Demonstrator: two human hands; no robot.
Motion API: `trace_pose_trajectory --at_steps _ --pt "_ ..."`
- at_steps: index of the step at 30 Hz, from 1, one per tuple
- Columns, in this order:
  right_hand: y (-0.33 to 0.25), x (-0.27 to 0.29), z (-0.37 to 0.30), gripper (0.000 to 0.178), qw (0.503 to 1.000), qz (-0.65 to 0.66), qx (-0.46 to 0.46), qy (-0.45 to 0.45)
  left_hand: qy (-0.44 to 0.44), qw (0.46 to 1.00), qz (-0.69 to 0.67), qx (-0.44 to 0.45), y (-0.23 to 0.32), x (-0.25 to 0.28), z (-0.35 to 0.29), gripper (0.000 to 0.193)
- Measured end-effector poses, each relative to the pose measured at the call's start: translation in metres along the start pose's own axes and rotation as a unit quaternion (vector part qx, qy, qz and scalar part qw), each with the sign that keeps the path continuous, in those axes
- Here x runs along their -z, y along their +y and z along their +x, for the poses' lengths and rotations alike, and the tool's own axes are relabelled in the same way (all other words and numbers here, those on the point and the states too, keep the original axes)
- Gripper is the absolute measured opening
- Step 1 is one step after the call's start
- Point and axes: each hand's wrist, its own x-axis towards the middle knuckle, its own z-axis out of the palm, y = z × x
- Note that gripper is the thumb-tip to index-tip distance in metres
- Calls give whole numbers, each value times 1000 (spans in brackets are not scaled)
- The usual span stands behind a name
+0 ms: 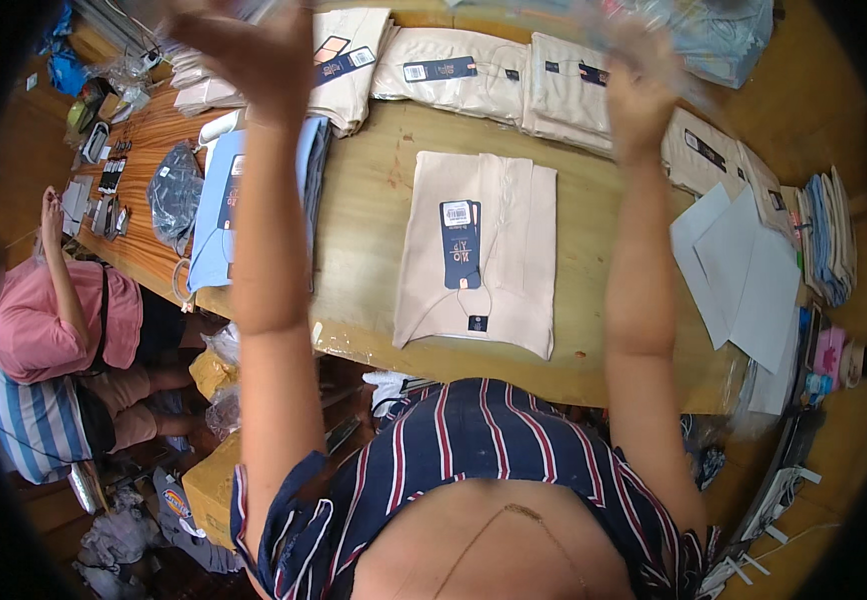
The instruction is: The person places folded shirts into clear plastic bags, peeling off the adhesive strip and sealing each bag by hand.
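A folded cream garment lies on the table before me, with a dark hang tag tied on by a thin cord. Both my arms reach far forward over it. My left hand, blurred and cut by the upper edge, has a digit stretched out sideways; nothing shows in it. It is above the packed cream garments at the back left. At the back right, my right hand is closed on a clear plastic bag, smeared by motion. Below the left forearm is a folded light blue garment.
Packed cream garments line the table's far side. White sheets lie at the right, near folded garments. A dark cap is on the wooden table at left. Two people, one in a pink shirt, sit there.
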Motion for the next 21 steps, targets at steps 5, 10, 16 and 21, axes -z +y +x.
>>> trace_pose_trajectory --at_steps 5,10,16,21 --pt "73 -23 -139 12 921 105 -332 -173 -288 820 -190 456 -9 -14 -154 12" --pt "80 -34 -185 12 870 141 -442 -167 -403 752 -67 516 -3 -14 -230 7" --pt "91 -46 -187 17 835 190 -494 -149 -399 731 -62 550 -1 -19 -239 8" --pt "88 -44 -197 21 815 240 -508 -145 -358 727 -70 581 8 -7 -245 7"
